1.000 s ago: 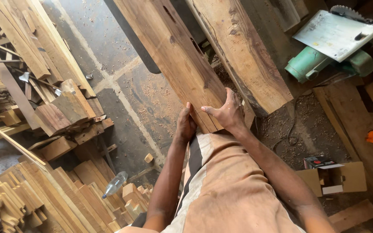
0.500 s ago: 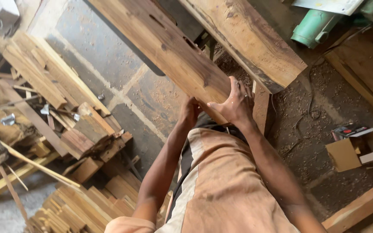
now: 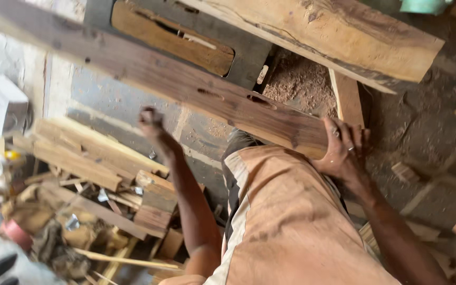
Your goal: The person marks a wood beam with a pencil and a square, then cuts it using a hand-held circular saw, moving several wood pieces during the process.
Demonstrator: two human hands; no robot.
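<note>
- Looking down through the head view, we see our right hand (image 3: 344, 150) wrapped over the near end of a long dark plank (image 3: 186, 87), fingers (image 3: 350, 138) curled across its top face and a ring on one of them; the hold is closed on the wood.
- From that hold the plank runs away up and to the left, with slots cut in its face just beyond the fingers.
- Our left hand (image 3: 151, 120) is blurred, just below the plank's lower edge and well apart from the right hand; we cannot tell whether it is open or clenched, or whether it touches the wood.
- Beyond the gripped end we see a heap of sawdust (image 3: 299, 84), and past that a wider, paler slab (image 3: 344, 31).
- Beside the right hand a narrow upright board (image 3: 347, 95) passes behind the plank.
- Below the left hand lies a pile of wood offcuts (image 3: 106, 174) on the floor.
</note>
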